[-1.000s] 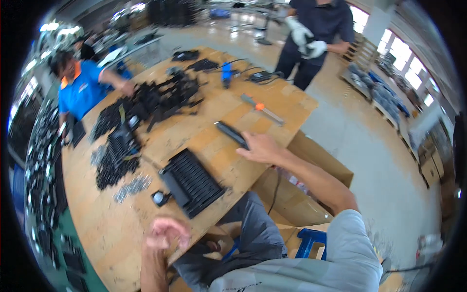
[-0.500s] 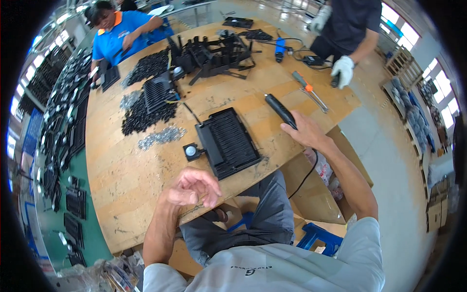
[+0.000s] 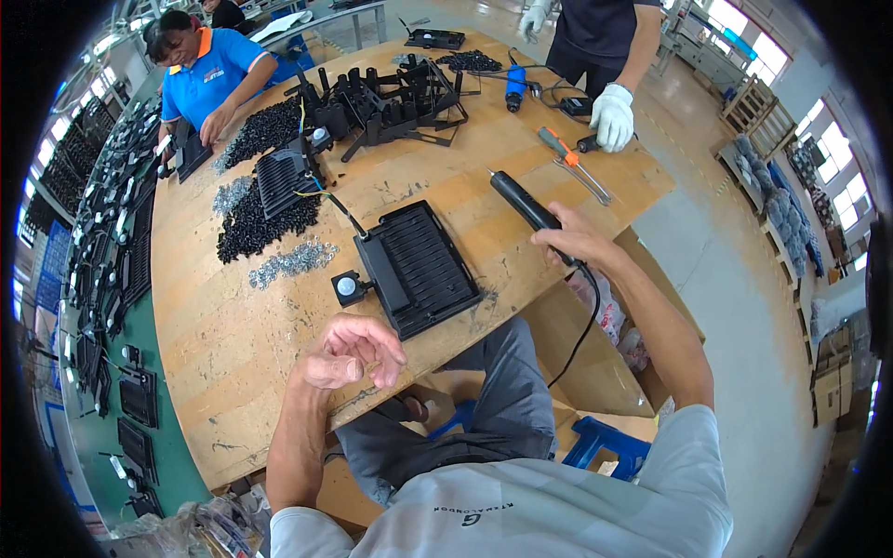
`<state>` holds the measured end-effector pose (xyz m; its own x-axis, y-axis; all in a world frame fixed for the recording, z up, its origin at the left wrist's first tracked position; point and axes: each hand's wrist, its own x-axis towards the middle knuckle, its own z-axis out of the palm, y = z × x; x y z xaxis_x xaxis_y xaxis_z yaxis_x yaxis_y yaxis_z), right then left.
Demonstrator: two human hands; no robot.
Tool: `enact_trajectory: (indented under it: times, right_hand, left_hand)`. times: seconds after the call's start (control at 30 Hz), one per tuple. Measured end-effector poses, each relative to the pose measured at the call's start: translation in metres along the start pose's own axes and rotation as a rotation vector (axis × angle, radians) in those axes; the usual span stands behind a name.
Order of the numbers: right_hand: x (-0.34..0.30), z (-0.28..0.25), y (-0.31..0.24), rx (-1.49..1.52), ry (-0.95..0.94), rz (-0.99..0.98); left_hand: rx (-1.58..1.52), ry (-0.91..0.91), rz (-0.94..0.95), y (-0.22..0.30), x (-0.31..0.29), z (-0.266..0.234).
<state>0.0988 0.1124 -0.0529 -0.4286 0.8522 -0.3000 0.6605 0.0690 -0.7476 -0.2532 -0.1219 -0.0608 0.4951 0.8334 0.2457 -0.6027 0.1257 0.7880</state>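
A black floodlight housing with cooling fins (image 3: 423,265) lies on the table in front of me, a small box with a white domed sensor (image 3: 347,287) at its left side. At the table's front edge hovers my left hand (image 3: 353,352), fingers loosely curled and apart from the thumb, with nothing in it. My right hand (image 3: 577,237) grips a black corded electric screwdriver (image 3: 521,198) to the right of the housing; its bit points away to the far left. A second finned housing with a sensor (image 3: 282,181) rests on a heap of black screws (image 3: 265,230).
Silvery washers (image 3: 293,263) lie left of the housing, black brackets (image 3: 391,107) are piled farther back. Orange-handled screwdriver (image 3: 572,163) and blue electric driver (image 3: 514,88) sit far right. Co-workers stand across: one in blue (image 3: 219,70), another with white gloves (image 3: 612,118). Left, a green conveyor (image 3: 177,400) carries floodlights.
The view has shifted slightly. My right hand still grips the electric screwdriver, and my left hand keeps its curl. Opposite, the co-worker's gloved hand has moved closer to the orange-handled screwdriver.
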Motion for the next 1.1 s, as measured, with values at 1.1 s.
enact_trajectory:
  times: [1.1]
  right_hand:
    - [-0.094,0.051,-0.016,-0.001,0.435,-0.365]
  left_hand:
    - [0.053,0.063,0.138,0.001,0.011,0.005]
